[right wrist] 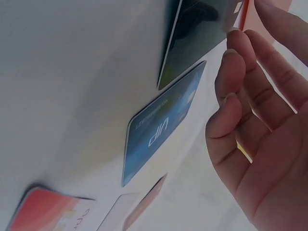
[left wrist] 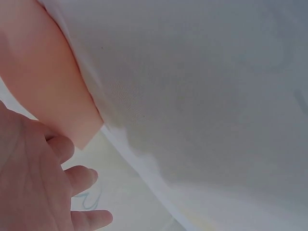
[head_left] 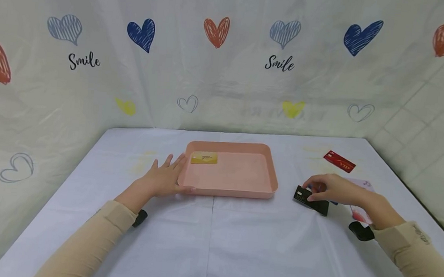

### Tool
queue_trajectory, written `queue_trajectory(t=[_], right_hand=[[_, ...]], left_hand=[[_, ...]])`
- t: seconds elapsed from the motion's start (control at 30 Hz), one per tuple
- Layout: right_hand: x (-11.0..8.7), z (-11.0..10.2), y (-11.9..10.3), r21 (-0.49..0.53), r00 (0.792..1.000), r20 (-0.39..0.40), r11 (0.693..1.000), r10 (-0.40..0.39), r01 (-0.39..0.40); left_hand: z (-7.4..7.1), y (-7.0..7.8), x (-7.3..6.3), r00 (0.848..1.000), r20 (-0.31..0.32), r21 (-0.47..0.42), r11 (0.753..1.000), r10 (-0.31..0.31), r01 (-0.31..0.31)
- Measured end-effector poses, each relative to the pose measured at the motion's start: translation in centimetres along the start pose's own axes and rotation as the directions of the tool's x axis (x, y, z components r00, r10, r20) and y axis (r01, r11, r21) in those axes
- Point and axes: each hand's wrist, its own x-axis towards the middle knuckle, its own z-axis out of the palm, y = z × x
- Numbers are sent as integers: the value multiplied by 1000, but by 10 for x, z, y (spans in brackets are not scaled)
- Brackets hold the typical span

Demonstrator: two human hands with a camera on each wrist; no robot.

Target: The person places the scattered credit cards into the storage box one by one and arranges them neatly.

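Observation:
My left hand (head_left: 166,177) rests on the left rim of a shallow pink tray (head_left: 243,170), fingers spread and thumb along its front edge. Inside the tray, at its back left, lies a gold card (head_left: 205,157). To the right of the tray my right hand (head_left: 329,188) pinches a black VIP card (head_left: 320,207) between thumb and fingertips, close over the table. Just beside it in the right wrist view lies a blue VIP card (right wrist: 161,125), mostly hidden under the hand in the head view.
A red VIP card (head_left: 340,161) lies farther back on the right. Under the right wrist there is a pink-and-red patterned card (head_left: 361,214), partly covered. The white-covered table (head_left: 214,242) meets a curtain (head_left: 242,79) printed with hearts at its back edge.

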Motion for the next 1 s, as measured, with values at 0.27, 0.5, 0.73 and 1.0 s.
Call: queue_trajectory(t=[0.27, 0.5, 0.73, 1.0], right_hand=[[-6, -2, 9, 16, 998, 63, 1000, 25, -26], [-10, -1, 15, 20, 991, 95, 995, 90, -93], [-12, -2, 17, 18, 978, 140, 987, 155, -159], [-12, -1, 15, -21, 982, 110, 988, 151, -150]], left_hand=[[-5, 2, -3, 1000, 12, -6, 1000, -8, 8], [-6, 3, -3, 1000, 8, 3, 1000, 1, -1], [-6, 3, -4, 1000, 11, -4, 1000, -1, 1], [-4, 2, -2, 1000, 8, -1, 1000, -2, 2]])
